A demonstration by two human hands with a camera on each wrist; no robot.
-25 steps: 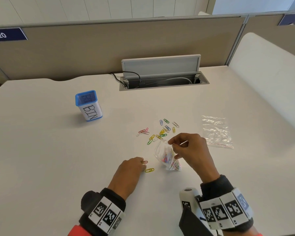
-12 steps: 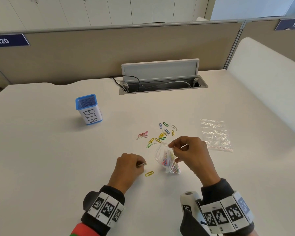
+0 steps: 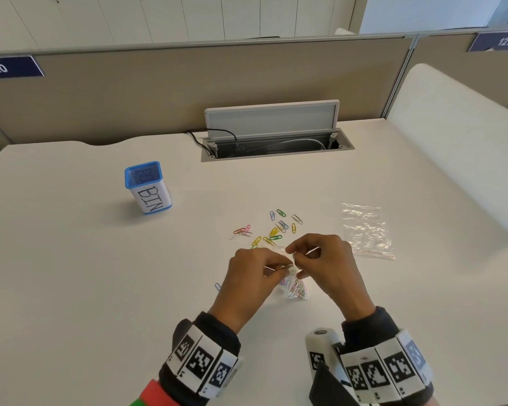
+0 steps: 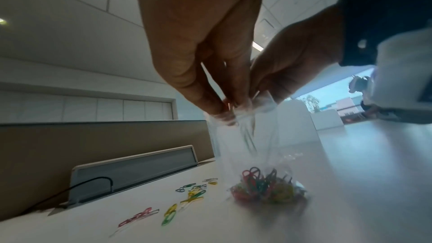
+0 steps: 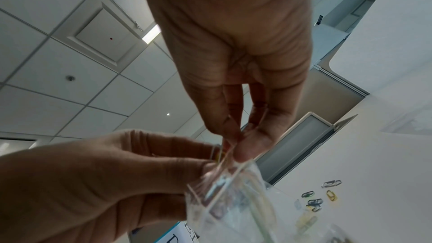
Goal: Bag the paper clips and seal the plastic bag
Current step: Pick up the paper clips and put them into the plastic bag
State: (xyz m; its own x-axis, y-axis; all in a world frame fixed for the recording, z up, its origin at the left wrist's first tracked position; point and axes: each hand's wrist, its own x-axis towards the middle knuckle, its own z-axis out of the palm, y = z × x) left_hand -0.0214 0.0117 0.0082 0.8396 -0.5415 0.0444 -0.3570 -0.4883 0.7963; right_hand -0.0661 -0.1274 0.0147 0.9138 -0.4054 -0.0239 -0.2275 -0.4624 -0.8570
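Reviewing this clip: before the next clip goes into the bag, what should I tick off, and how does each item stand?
1. Bag mouth held open: ok; the right hand pinches the rim of the plastic bag.
2. Left hand at the mouth with a clip: cannot tell; its fingertips pinch there, but a clip is not clearly visible.
3. Bagged clips settled at the bottom: ok.
4. All clips bagged: not ok; loose paper clips remain on the desk.
5. Bag sealed: not ok, the mouth is open.
6. Spare bag out of the way: ok, flat to the right.
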